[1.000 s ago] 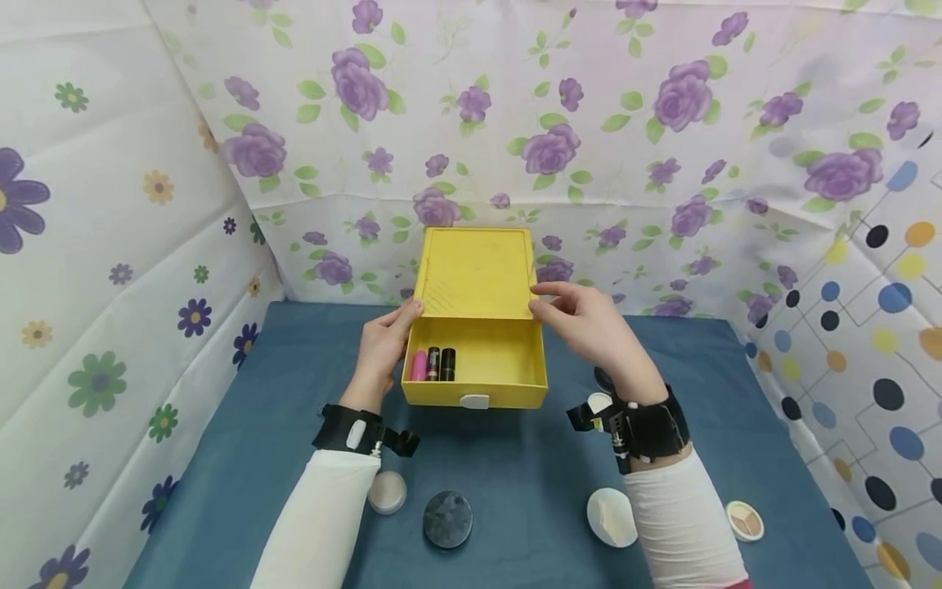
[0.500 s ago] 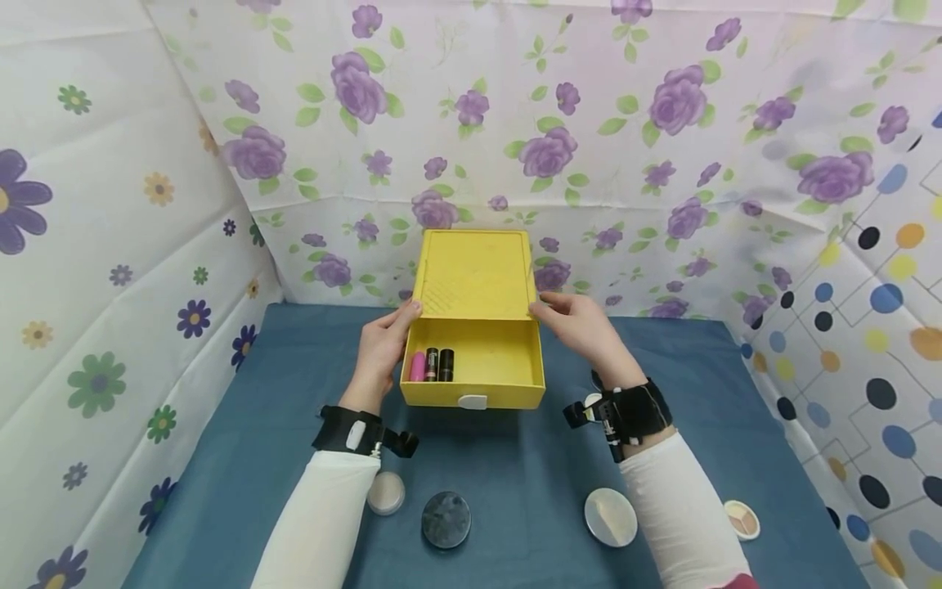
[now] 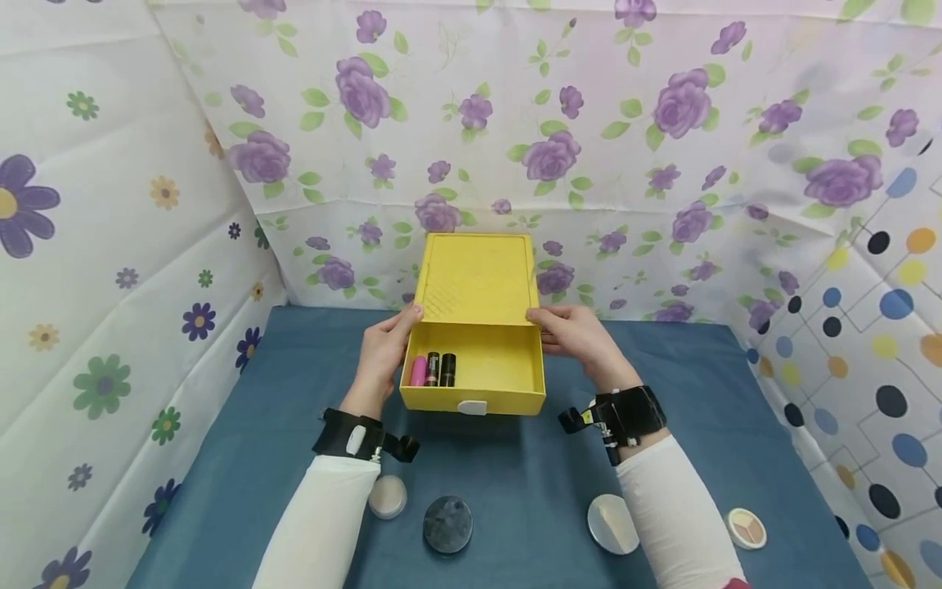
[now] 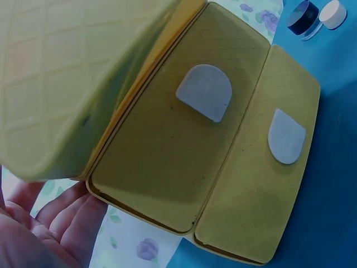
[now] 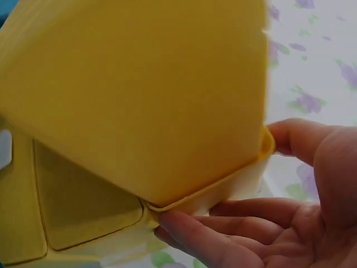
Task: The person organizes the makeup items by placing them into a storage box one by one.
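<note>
The left hand (image 3: 383,348) curls round the yellow box (image 3: 471,384) at its 9 o'clock side, thumb at the base of the raised lid (image 3: 474,276). The right hand (image 3: 577,335) pinches the lid's corner at 3 o'clock. The box sits mid-counter (image 3: 515,474), open, with three lipsticks (image 3: 434,370) upright inside at left; no writing is readable. Round compacts (image 3: 447,523) lie on the counter at 6 o'clock.

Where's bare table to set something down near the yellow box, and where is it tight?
Bare blue table lies between the yellow box and the near row: small jar, dark compact, mirror compact. Both side strips outside the left hand and right hand are free. The near edge is crowded.
</note>
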Available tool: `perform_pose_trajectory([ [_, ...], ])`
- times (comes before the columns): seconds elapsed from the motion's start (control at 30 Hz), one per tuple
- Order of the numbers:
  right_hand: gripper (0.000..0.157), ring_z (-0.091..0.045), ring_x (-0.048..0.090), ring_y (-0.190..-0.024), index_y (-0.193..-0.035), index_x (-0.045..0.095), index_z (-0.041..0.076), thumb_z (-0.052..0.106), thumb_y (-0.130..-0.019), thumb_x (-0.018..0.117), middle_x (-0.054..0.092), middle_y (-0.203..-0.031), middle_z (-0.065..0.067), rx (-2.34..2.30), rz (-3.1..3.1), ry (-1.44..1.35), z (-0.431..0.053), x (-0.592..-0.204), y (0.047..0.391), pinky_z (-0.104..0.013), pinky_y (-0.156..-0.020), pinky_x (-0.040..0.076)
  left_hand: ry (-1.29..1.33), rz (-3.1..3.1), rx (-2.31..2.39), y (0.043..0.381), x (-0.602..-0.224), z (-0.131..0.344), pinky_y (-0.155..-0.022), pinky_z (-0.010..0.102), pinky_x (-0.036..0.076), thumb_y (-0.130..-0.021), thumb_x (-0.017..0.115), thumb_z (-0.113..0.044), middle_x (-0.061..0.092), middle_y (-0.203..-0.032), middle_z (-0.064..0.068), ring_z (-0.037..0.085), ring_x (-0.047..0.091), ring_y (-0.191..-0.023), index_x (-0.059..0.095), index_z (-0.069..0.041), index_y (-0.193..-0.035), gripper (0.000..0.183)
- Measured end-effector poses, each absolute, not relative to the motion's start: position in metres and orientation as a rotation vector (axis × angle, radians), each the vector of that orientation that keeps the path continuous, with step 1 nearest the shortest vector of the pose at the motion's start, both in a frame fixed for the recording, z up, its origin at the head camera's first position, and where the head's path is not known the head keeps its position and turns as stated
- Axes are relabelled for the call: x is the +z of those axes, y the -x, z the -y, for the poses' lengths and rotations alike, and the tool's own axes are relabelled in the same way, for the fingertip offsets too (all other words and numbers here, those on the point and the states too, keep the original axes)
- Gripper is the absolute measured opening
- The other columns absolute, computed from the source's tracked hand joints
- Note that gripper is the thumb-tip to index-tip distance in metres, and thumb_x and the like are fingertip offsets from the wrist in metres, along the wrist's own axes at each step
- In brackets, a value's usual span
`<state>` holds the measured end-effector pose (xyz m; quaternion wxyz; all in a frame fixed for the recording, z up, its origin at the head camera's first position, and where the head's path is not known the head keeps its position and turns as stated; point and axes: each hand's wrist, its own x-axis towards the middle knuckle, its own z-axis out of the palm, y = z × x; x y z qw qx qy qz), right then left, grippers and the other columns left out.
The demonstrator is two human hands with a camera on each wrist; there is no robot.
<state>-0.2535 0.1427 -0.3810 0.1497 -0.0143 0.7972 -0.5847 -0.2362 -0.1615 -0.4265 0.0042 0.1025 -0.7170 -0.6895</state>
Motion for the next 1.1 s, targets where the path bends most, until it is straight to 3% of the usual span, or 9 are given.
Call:
perform_pose_trajectory([
  [0.67,0.083,-0.018,0.067,-0.099,-0.141,0.056,0.013,0.067,-0.081,0.069,0.066,-0.124,-0.008,-1.717,-2.314,-0.082,-0.144,-0.389,0.252,-0.041,-0.090,0.057,-0.263,2.309,-2.155,0.237,-0.417,0.163,-0.091,0.044,0.056,-0.077,0.069,-0.071,0.051,-0.145,-0.003,0.020,0.063,-0.108,0.058,-0.022,-0.139,0.080],
  [0.8,0.085,-0.019,0.068,-0.099,-0.141,0.056,0.012,0.068,-0.079,0.070,0.066,-0.125,-0.009,-1.769,-2.304,-0.085,-0.142,-0.392,0.253,-0.040,-0.089,0.057,-0.184,2.440,-2.076,0.236,-0.410,0.174,-0.094,0.048,0.054,-0.082,0.066,-0.070,0.050,-0.146,0.002,0.022,0.060,-0.114,0.054,-0.025,-0.143,0.077],
  [1.1,0.089,-0.019,0.067,-0.102,-0.145,0.051,0.012,0.068,-0.078,0.071,0.063,-0.129,-0.009,-1.774,-2.276,-0.130,-0.144,-0.395,0.253,-0.040,-0.091,0.056,0.052,2.695,-1.842,0.207,-0.410,0.235,-0.094,0.051,0.053,-0.096,0.056,-0.057,0.058,-0.137,0.012,0.022,0.063,-0.111,0.050,-0.018,-0.147,0.064],
])
